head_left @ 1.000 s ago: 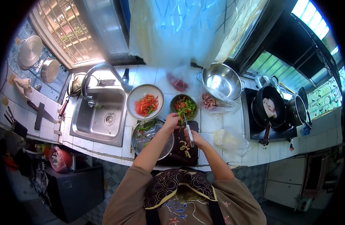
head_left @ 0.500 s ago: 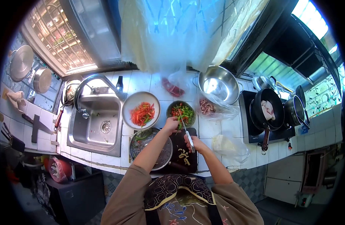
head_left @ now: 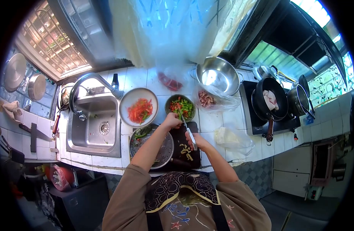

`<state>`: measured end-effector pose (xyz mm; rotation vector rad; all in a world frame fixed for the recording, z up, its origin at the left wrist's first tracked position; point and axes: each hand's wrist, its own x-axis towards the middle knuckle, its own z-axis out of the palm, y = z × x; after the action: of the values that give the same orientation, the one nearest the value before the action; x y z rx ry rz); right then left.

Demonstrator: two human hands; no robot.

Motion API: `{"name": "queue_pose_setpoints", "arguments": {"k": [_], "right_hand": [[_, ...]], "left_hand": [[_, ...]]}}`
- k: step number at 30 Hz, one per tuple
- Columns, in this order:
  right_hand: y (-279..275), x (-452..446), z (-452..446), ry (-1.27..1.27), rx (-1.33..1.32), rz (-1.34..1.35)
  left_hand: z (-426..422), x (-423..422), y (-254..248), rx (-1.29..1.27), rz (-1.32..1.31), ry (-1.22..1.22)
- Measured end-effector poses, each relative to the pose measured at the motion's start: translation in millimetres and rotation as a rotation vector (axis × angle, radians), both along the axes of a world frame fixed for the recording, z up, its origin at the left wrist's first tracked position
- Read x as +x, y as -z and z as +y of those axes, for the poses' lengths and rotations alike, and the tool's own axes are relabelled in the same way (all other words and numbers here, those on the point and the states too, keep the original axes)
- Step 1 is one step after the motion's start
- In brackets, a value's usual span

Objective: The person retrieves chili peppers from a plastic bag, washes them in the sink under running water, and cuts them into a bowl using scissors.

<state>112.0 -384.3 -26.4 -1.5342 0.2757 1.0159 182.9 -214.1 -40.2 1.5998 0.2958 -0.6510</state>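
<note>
My left hand [head_left: 172, 121] is closed at the near edge of a dark bowl [head_left: 167, 112], pinching a green pepper piece [head_left: 180, 116]. Chopped red and green peppers [head_left: 186, 106] fill much of the bowl. My right hand [head_left: 200, 141] grips a white-handled cutting tool [head_left: 190, 136], its narrow blade reaching up beside the left fingers; whether it is a knife or scissors I cannot tell. Beneath my hands lies a dark cutting board [head_left: 192, 161] with pale green scraps [head_left: 186, 152]. A perforated metal pan [head_left: 167, 152] stands left of it, below my left forearm.
Farther left are a white plate of sliced red peppers [head_left: 156, 100] and the sink [head_left: 71, 134]. Bagged meat [head_left: 206, 99], a steel pot [head_left: 219, 75] and a white plastic bag [head_left: 233, 140] sit to the right. A wok [head_left: 265, 109] rests on the stove [head_left: 248, 104].
The whole view has shifted slightly, so the counter appears higher and farther left. My hands remain at the bowl, with the pepper piece and cutting tool still held.
</note>
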Motion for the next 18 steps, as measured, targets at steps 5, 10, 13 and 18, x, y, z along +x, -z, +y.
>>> {"name": "queue_pose_setpoints", "arguments": {"k": [5, 10, 13, 18], "right_hand": [[2, -5, -4, -0.009, -0.005, -0.029], [8, -9, -5, -0.028, 0.067, -0.058], [4, -7, -7, -0.019, 0.029, -0.045], [6, -9, -9, -0.02, 0.026, -0.063]], "left_hand": [[1, 1, 13, 0.027, -0.063, 0.012], [1, -1, 12, 0.104, -0.106, 0.065], [2, 0, 26, 0.198, -0.176, 0.06], [7, 4, 46, 0.27, -0.225, 0.037]]}}
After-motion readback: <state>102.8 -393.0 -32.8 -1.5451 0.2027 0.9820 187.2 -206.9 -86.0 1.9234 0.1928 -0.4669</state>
